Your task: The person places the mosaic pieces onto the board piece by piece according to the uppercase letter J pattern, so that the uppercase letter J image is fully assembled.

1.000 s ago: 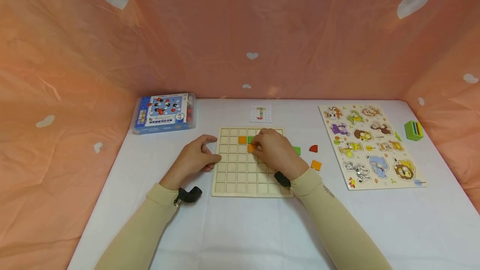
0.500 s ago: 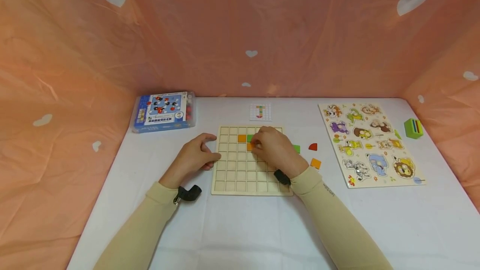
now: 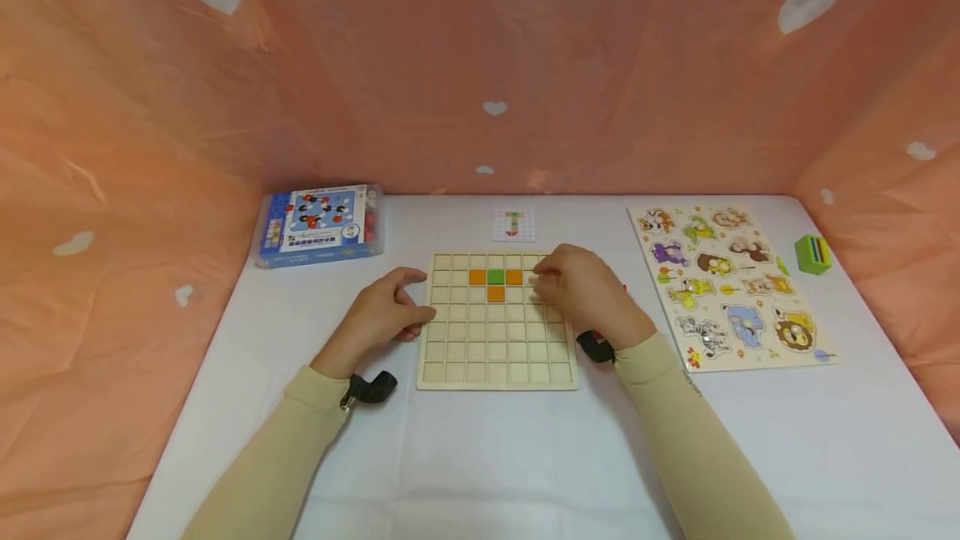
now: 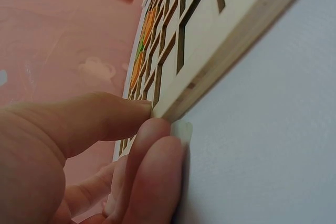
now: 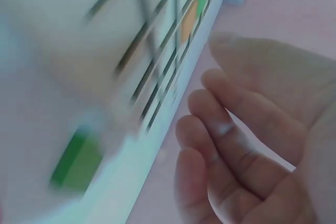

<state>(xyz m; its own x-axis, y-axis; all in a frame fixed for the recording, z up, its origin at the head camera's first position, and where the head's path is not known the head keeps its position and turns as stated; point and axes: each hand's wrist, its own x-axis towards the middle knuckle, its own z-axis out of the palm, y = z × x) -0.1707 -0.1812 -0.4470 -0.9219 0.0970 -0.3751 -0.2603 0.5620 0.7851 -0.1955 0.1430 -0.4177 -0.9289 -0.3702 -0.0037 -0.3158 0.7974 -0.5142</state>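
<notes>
A wooden grid board (image 3: 497, 352) lies on the white table. Three orange square tiles sit in it: a left one (image 3: 477, 277), a right one (image 3: 513, 277) and a lower one (image 3: 496, 294). A green tile (image 3: 496, 277) fills the cell between the upper two. My left hand (image 3: 375, 311) pinches the board's left edge between thumb and fingers, as the left wrist view shows. Over the board's right side, my right hand (image 3: 588, 290) hovers with loosely bent fingers and nothing between them. A loose green piece (image 5: 77, 163) is blurred in the right wrist view.
Behind the board lies a small pattern card (image 3: 514, 225). A boxed molecule set (image 3: 321, 225) stands at back left. To the right are an animal puzzle board (image 3: 731, 290) and a green striped block (image 3: 813, 254). My right hand mostly covers the loose pieces beside the grid.
My right hand has left the tiles and moved right, uncovering the green tile and the right orange one. The left hand stays at the board's edge. The whole view has shifted slightly.
</notes>
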